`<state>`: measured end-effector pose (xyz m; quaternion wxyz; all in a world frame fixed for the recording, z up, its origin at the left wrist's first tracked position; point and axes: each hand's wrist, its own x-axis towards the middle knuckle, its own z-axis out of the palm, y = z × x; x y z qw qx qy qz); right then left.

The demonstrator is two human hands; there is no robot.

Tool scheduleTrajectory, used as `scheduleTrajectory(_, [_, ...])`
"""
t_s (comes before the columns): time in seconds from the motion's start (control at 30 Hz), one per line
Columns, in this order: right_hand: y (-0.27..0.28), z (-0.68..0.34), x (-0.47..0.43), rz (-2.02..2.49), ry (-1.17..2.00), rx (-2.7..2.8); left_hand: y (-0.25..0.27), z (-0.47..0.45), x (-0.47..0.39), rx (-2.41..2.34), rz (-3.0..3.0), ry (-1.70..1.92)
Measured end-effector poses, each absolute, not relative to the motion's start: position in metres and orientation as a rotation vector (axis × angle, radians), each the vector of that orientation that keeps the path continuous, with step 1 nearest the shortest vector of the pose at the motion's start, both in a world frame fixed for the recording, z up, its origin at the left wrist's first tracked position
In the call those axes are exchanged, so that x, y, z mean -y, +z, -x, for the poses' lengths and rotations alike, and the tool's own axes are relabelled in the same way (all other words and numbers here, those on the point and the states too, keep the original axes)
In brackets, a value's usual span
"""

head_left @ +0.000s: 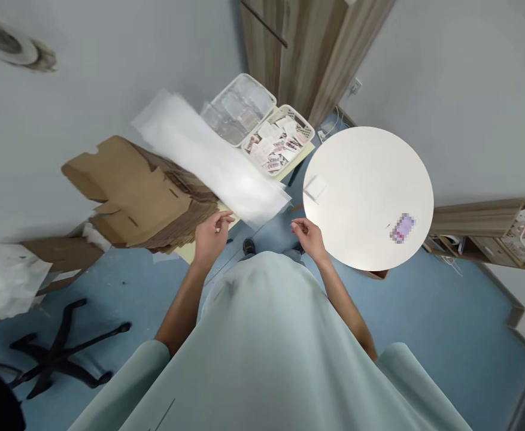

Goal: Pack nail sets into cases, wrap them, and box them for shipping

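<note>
My left hand [212,237] hovers at the near edge of a narrow yellow table, its fingers loosely bent and apart. Nothing shows in it. Just beyond are a stack of folded brown cardboard boxes [140,194] and a pile of translucent white plastic sheets [217,158] lying across the table. My right hand [310,238], also empty with loosely curled fingers, hangs beside the left rim of a round white table [365,179]. On that table rest a small white packet [315,188] and a blurred purple item [403,228].
Behind the sheets, a white basket [310,133] holds printed cards and small packets, next to a bin [269,99] of clear bags. A wooden cabinet [298,48] stands at the back. A black chair base [55,356] is at lower left, and a low wooden shelf [473,218] at right.
</note>
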<state>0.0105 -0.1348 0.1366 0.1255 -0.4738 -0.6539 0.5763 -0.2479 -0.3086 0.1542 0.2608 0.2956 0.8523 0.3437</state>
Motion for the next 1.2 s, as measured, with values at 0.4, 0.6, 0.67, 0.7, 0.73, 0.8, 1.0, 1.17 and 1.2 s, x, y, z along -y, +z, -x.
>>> scheduleTrajectory(0.4, [0.163, 0.121, 0.224, 1.208, 1.657, 2.269, 0.097, 0.392, 0.413, -2.531, -0.921, 0.535])
scheduleTrajectory(0.6, [0.168, 0.155, 0.240, 1.134, 1.531, 2.541, 0.094, 0.400, 0.413, -2.507, -0.947, 0.553])
scheduleTrajectory(0.67, [0.171, 0.171, 0.243, 1.071, 1.467, 2.673, 0.094, 0.402, 0.410, -2.515, -0.963, 0.505])
scheduleTrajectory(0.7, [0.171, 0.182, 0.245, 1.019, 1.431, 2.748, 0.094, 0.403, 0.408, -2.525, -0.976, 0.473])
scheduleTrajectory(0.73, [0.171, 0.193, 0.247, 0.956, 1.391, 2.829, 0.094, 0.403, 0.406, -2.537, -0.990, 0.442])
scheduleTrajectory(0.8, [0.167, 0.218, 0.251, 0.815, 1.276, 3.007, 0.094, 0.404, 0.402, -2.558, -1.017, 0.401])
scheduleTrajectory(1.0, [0.145, 0.274, 0.258, 0.709, 0.802, 3.492, 0.094, 0.401, 0.399, -2.559, -1.087, 0.435])
scheduleTrajectory(1.17, [0.133, 0.278, 0.259, 0.789, 0.771, 3.557, 0.095, 0.397, 0.402, -2.530, -1.078, 0.448])
scheduleTrajectory(1.2, [0.132, 0.277, 0.259, 0.814, 0.799, 3.549, 0.097, 0.396, 0.403, -2.517, -1.075, 0.457])
